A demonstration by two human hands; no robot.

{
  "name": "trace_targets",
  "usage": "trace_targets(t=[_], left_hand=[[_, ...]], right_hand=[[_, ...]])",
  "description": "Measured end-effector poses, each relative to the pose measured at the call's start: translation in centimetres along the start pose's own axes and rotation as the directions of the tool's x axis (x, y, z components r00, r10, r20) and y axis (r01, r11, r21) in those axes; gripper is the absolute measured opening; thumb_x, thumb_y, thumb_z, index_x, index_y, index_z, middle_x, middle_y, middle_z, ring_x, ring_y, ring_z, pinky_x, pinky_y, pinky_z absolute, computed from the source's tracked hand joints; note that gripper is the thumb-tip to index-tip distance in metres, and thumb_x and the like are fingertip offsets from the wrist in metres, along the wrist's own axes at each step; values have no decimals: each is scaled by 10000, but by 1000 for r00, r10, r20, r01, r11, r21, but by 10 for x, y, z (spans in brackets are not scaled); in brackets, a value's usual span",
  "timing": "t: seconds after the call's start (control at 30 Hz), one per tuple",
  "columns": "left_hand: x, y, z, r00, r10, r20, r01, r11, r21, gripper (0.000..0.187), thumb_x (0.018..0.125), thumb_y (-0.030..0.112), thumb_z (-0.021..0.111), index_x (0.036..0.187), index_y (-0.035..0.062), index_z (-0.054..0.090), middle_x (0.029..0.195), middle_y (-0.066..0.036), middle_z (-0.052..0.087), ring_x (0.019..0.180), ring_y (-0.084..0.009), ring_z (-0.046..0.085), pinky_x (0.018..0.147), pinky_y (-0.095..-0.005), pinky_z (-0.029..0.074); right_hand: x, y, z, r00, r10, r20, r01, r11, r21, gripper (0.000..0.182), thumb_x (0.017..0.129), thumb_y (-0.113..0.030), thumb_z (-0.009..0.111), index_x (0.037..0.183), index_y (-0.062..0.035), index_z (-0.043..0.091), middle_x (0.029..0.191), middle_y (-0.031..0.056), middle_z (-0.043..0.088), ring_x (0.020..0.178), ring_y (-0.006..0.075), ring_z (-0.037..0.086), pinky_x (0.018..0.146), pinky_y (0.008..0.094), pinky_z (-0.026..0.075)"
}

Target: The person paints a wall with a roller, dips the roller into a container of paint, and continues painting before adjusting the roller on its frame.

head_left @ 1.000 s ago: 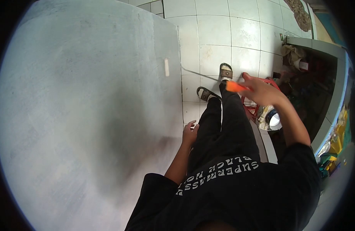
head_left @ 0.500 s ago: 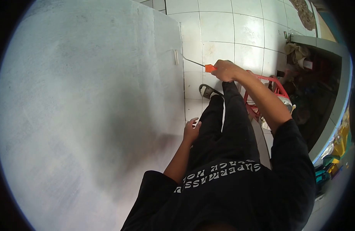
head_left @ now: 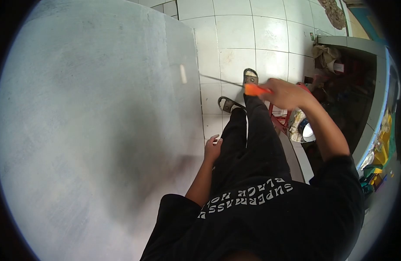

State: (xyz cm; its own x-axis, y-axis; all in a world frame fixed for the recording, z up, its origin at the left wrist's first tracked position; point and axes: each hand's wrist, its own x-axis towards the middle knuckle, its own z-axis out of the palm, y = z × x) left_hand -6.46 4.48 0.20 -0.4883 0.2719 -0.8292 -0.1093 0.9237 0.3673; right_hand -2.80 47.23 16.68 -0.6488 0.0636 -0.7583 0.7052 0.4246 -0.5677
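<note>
My right hand (head_left: 284,93) is wrapped round the orange handle (head_left: 255,90) of a small paint roller. From the handle a thin metal rod runs left to the narrow white roller head (head_left: 183,74), which overlaps the pale grey-white wall (head_left: 100,87) near its tiled-floor edge. Low beside my trouser leg hangs my left hand (head_left: 213,147), fingers loosely spread and holding nothing, close to the wall's bottom edge. Streaky lighter bands show on the wall, along with a soft dark shadow.
White floor tiles (head_left: 237,61) lie beyond the wall, under my sandalled feet. Right of my legs is a red plastic stool (head_left: 279,119), with a container (head_left: 307,131) on it. A tiled recess (head_left: 352,95) full of dark clutter stands farther right.
My right hand has moved right and appears larger, nearer the camera. The roller head has shifted left and slightly down in view. My left hand hangs much as before.
</note>
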Motion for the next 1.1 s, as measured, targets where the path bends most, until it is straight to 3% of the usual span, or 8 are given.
trace_targets(t=[0.13,0.2,0.37,0.53,0.67,0.77,0.93,1.1], left_hand=[[-7,6,0,1000,19,-10,-20,997,-77,395,914,318,632,1238,94,609,1099,-162,616,888,-248,627,813,-358,519],[-8,12,-7,999,11,-30,-12,998,-54,396,914,317,633,1241,94,608,1100,-161,617,888,-246,627,812,-357,519],[-5,-2,-12,998,42,-44,-43,999,-31,400,914,317,636,1249,100,606,1106,-160,618,891,-245,627,816,-361,517],[-2,-21,-7,1000,-5,-30,5,1000,15,401,909,314,637,1249,103,610,1091,-148,635,912,-244,620,836,-359,505],[0,-17,0,997,-77,-3,77,997,-9,408,907,326,638,1251,108,610,1096,-148,632,921,-242,623,832,-358,508],[-3,-11,5,998,-58,4,58,997,-53,409,902,330,646,1251,120,610,1117,-159,610,924,-251,627,825,-365,519],[-4,22,3,996,-84,8,84,996,-44,406,913,325,641,1257,114,600,1131,-155,596,926,-252,625,824,-364,521],[1,43,-1,999,-46,-8,45,997,-61,407,911,321,641,1252,103,601,1133,-154,599,938,-249,622,826,-362,520]], right_hand=[[126,25,52,997,57,55,-57,998,-5,404,907,-284,543,1146,29,632,1085,250,612,939,365,626,823,421,474],[137,29,68,977,-118,-180,121,993,5,380,874,-293,551,891,75,641,841,266,656,773,404,641,689,452,486],[-28,-19,-26,996,63,66,-70,991,116,398,912,-282,542,1175,4,630,914,208,638,821,352,624,769,417,481],[-96,-6,-39,999,-29,-16,32,978,208,405,890,-193,607,1251,-9,599,919,205,674,847,329,640,796,380,480],[-25,25,6,934,-250,-255,231,968,-101,407,918,-234,568,1260,-16,597,711,132,619,646,229,589,667,365,476],[51,2,-1,996,79,42,-85,984,154,395,903,-233,547,1199,20,617,700,139,623,606,226,604,596,366,477],[224,57,66,1000,11,-8,-9,990,144,349,811,-179,536,655,116,636,563,253,595,519,337,636,490,400,492],[225,55,82,997,68,-30,-62,985,160,344,815,-182,530,753,136,647,675,312,620,645,385,675,570,436,517]])
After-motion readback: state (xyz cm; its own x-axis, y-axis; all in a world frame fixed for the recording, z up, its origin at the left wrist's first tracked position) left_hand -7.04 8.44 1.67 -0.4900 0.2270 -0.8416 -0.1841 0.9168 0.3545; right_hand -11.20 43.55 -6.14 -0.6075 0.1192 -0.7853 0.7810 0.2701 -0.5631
